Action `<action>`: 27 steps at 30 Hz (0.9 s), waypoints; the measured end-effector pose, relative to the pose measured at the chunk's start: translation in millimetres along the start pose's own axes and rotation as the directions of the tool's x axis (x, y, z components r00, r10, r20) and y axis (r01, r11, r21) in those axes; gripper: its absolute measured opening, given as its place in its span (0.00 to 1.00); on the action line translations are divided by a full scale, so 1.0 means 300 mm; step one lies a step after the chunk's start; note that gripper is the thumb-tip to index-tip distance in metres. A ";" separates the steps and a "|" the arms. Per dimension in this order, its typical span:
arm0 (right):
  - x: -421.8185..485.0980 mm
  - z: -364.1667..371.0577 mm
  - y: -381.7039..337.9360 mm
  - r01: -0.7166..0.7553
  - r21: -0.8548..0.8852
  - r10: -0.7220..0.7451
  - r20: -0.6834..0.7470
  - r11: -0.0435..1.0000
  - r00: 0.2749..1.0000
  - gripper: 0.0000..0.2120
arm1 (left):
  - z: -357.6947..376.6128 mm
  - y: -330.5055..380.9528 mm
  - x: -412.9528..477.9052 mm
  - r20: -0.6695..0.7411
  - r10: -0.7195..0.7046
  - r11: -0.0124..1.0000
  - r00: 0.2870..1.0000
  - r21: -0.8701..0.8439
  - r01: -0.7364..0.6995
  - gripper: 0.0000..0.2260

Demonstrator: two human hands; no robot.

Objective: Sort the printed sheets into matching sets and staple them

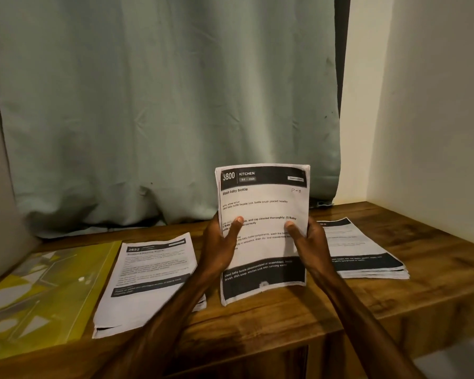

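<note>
Both hands are up at the centre, and between them stands a stack (263,203) of printed sheets, upright and facing the camera, its bottom edge down at the table (433,258); I can't tell whether it touches the wood. The left hand (220,247) grips the stack's left edge, thumb laid across the front page. The right hand (308,242) clasps the right edge the same way, thumb on the print and fingers wrapped behind. The top page reads "3800 KITCHEN" and "Wash baby bottle", with "P-1" handwritten at the upper right.

To the left, flat on the wood, lies the left pile (148,277), its top sheet headed "2652" and its near edge at the table's front. Over on the right sits the right pile (367,258), thick, partly hidden behind the right hand. A yellow patterned folder (39,291) lies at the far left, just beside the left pile. A pale green curtain (162,105) hangs behind the table, with a cream wall (422,105) on the right.
</note>
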State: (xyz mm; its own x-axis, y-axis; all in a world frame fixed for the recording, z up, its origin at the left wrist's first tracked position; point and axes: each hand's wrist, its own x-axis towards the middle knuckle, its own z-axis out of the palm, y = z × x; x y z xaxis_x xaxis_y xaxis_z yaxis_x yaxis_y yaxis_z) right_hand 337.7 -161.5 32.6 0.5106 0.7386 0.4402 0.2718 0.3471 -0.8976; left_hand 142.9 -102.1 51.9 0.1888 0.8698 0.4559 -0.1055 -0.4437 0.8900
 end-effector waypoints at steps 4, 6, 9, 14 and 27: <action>0.055 0.005 -0.077 0.045 -0.014 -0.045 0.033 0.999 0.998 0.18 | -0.014 0.034 0.007 -0.037 -0.037 0.999 0.999 -0.013 0.037 0.09; 0.099 0.028 -0.149 0.103 -0.039 -0.101 0.048 0.994 0.994 0.15 | -0.023 0.043 -0.006 -0.066 -0.075 0.996 0.995 -0.051 0.072 0.11; 0.165 0.089 -0.243 0.201 -0.114 -0.187 0.121 0.973 0.975 0.09 | -0.049 0.044 -0.056 -0.097 -0.132 0.987 0.986 -0.107 0.122 0.05; 0.264 0.186 -0.280 0.248 -0.265 -0.118 0.423 0.932 0.898 0.08 | -0.187 0.048 -0.142 -0.057 -0.243 0.957 0.968 -0.178 0.230 0.12; 0.197 0.473 0.059 0.207 -0.375 0.240 0.843 0.903 0.481 0.08 | -0.484 -0.108 0.020 0.054 -0.349 0.888 0.936 0.339 0.312 0.15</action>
State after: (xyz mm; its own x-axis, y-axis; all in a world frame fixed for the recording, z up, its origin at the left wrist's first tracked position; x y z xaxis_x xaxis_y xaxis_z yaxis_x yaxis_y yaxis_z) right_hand 257.0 -29.5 39.4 -0.3771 0.9259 -0.0238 0.6575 0.2495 -0.7109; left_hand 5.8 -51.1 24.8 0.2662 0.9569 0.1163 0.2958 -0.1959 0.9349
